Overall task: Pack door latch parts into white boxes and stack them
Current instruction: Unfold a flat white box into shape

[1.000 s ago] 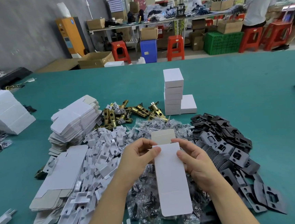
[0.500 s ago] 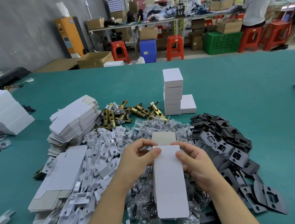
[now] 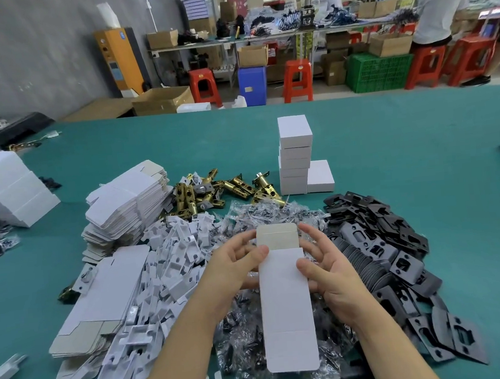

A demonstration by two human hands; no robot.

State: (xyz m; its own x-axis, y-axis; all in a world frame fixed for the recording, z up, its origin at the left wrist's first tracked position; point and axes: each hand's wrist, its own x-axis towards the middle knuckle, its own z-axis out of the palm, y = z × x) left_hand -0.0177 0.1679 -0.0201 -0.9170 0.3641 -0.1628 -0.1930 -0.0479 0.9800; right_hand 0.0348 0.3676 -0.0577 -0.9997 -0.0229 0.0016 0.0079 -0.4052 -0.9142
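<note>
Flat white box blank (image 3: 286,307) held upright-lengthwise between both hands, above the heap of bagged screws (image 3: 248,319) at the near edge of the table (image 3: 421,159). Compared with a second ago, the blank has been drawn slightly nearer and squared to the viewer, and its grey end flap (image 3: 275,238) now stands clear above the white panel; judged, the carton is about to be opened into a tube, so no latch part is yet packed. Left hand (image 3: 234,269): thumb laid across the upper left edge, fingers behind. Right hand (image 3: 325,269): thumb on the right edge, fingers spread loosely beside the flap. White plastic inserts (image 3: 160,287) crowd the left, black strike plates (image 3: 393,252) the right. Beyond lie brass latch bolts (image 3: 221,190) and stacked flat blanks (image 3: 128,200); the stack of finished boxes (image 3: 295,155) stands farther, with bare table around and behind it.
</note>
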